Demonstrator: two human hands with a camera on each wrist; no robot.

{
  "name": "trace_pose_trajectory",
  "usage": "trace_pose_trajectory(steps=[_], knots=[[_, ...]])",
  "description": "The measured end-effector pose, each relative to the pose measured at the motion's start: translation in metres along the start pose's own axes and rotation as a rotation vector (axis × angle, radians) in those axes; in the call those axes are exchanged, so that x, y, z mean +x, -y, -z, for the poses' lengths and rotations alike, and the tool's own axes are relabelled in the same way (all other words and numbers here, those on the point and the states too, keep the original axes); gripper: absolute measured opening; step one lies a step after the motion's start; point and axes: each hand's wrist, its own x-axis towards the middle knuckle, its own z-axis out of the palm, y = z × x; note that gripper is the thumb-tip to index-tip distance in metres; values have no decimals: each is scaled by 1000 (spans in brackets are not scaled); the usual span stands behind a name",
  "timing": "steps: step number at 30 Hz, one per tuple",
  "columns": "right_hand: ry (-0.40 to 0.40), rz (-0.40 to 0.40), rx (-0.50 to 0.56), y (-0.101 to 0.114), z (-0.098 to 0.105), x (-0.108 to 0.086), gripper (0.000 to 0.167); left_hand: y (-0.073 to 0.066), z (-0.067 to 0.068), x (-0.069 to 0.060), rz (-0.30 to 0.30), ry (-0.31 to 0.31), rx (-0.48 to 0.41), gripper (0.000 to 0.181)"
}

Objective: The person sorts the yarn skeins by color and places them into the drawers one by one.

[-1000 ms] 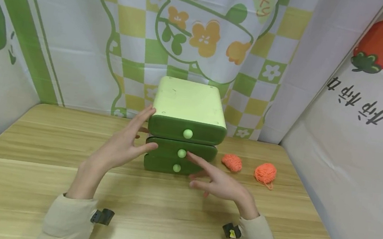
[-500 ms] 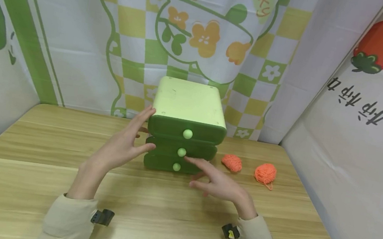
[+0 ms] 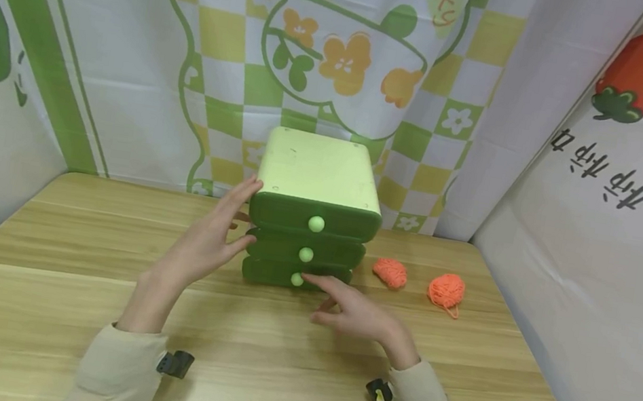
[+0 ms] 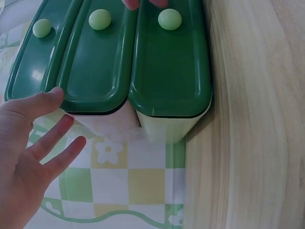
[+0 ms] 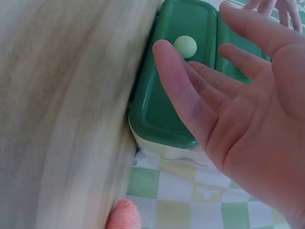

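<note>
A small cabinet [image 3: 319, 169] with a pale green top and three stacked dark green drawers stands on the table. Each drawer has a round pale knob; the bottom knob [image 3: 297, 279] lies at the right index fingertip. My right hand [image 3: 356, 312] reaches to the bottom drawer [image 3: 265, 271] with loosely extended fingers, gripping nothing; whether the fingertip touches the knob I cannot tell. My left hand [image 3: 197, 248] rests its fingertips on the cabinet's upper left side, thumb by the middle drawer [image 3: 275, 245]. In the left wrist view, the left hand [image 4: 28, 152] has its fingers spread.
Two orange yarn bundles, a longer one [image 3: 390, 273] and a rounder one [image 3: 446, 290], lie right of the cabinet on the wooden table [image 3: 248, 368]. A patterned curtain [image 3: 227, 36] hangs close behind, and printed white cloth [image 3: 598, 253] borders the right side.
My right hand has moved down and left from the middle knob to the bottom one. The middle drawer sits slightly farther in. My left hand has stayed at the cabinet's side.
</note>
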Motion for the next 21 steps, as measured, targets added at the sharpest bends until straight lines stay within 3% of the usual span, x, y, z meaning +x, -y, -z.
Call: trace_pose_trajectory(steps=[21], knots=[[-9,-27,17,-9,-16,13,66,4,-7,2,-44,-66,4,99]])
